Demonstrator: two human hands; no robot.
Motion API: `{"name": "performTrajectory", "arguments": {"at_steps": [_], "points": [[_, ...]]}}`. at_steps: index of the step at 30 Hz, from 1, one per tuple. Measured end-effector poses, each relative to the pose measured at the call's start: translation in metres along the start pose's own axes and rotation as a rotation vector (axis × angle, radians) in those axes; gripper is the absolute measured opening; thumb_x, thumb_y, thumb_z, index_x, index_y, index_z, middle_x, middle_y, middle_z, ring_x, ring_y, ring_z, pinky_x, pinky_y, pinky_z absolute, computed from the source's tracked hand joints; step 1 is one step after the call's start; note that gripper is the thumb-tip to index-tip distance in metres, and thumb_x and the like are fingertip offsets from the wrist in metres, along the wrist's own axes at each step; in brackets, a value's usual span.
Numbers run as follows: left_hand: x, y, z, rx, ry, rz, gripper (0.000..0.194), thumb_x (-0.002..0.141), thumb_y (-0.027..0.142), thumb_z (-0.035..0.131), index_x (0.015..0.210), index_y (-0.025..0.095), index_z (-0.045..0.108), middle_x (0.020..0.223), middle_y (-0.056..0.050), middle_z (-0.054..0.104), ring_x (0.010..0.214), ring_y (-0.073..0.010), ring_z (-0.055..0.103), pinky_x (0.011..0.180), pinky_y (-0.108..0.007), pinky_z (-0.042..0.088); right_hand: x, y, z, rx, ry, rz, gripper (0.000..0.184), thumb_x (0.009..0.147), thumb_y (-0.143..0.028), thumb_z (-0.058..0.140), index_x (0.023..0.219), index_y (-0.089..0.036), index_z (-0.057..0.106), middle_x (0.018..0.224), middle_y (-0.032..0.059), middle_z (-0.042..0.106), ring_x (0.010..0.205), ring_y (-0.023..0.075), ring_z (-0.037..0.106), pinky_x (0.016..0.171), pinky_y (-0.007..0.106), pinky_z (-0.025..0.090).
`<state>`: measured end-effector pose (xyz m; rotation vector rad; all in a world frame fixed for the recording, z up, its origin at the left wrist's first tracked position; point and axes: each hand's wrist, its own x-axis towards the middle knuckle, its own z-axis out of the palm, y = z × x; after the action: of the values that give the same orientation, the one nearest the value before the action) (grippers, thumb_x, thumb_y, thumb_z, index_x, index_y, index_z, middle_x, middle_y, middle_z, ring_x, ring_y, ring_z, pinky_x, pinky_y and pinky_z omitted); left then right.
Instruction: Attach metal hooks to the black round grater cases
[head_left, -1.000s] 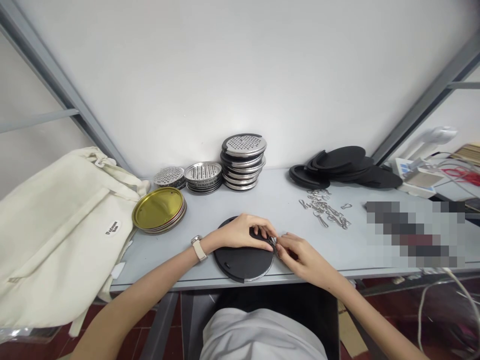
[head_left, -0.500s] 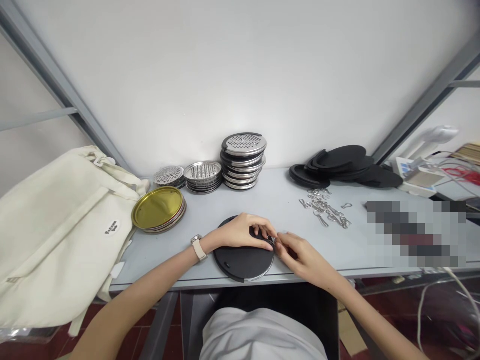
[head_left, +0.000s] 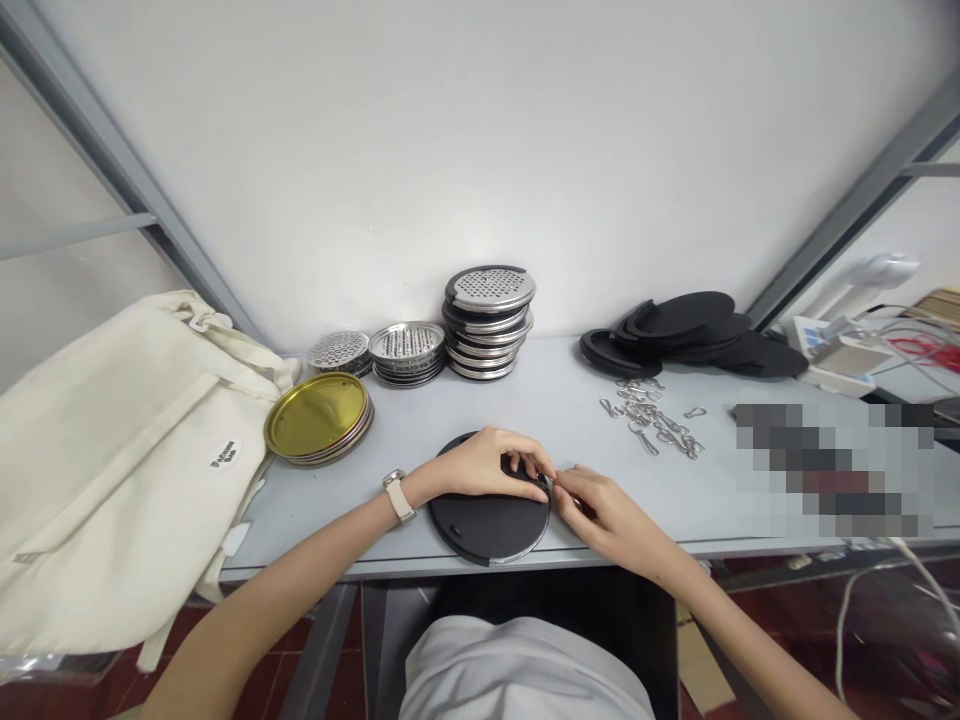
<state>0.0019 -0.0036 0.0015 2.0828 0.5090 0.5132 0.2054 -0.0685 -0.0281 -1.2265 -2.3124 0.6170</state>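
A round black disc [head_left: 491, 525] with a silver rim showing at its lower right lies near the table's front edge. My left hand [head_left: 495, 463] rests over its upper part, thumb and fingers gripping it at the right edge. At that same edge, my right hand [head_left: 592, 505] is closed in a pinch, its fingertips meeting those of the left. A small bit of metal shows between the fingertips, too hidden to name. Behind and to the right lies a loose heap of small metal clips [head_left: 652, 418].
Gold round lids [head_left: 319, 415] are stacked at left beside a cream bag [head_left: 127, 470]. Perforated metal grater discs [head_left: 407, 345] and a taller stack of black-rimmed grater discs [head_left: 491, 290] stand at the back. Black discs [head_left: 686, 320] are piled back right, near a white device [head_left: 840, 350].
Both hands stay at the disc's right edge with almost the same pose. The right fingertips have shifted very slightly; the view has moved a little.
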Motion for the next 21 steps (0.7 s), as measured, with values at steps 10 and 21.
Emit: {"name": "performTrajectory", "arguments": {"at_steps": [10, 21], "points": [[0.0003, 0.0008, 0.0003, -0.002, -0.003, -0.007, 0.027, 0.074, 0.026, 0.071, 0.098, 0.014, 0.068, 0.087, -0.005, 0.068, 0.081, -0.0135, 0.060, 0.074, -0.023, 0.045, -0.0011, 0.0030, 0.0031, 0.015, 0.021, 0.010, 0.030, 0.095, -0.025, 0.035, 0.071, -0.019, 0.051, 0.065, 0.0011, 0.054, 0.063, 0.0151, 0.049, 0.062, 0.027, 0.039], [0.0004, 0.0027, 0.0001, 0.060, 0.015, 0.031, 0.025, 0.073, 0.025, 0.071, 0.095, 0.015, 0.067, 0.089, -0.005, 0.063, 0.079, -0.0120, 0.056, 0.073, -0.023, 0.046, -0.0011, 0.0020, 0.0025, -0.036, 0.012, -0.009, 0.028, 0.096, -0.025, 0.034, 0.079, -0.019, 0.055, 0.069, 0.0029, 0.055, 0.065, 0.0162, 0.050, 0.064, 0.028, 0.038]]}}
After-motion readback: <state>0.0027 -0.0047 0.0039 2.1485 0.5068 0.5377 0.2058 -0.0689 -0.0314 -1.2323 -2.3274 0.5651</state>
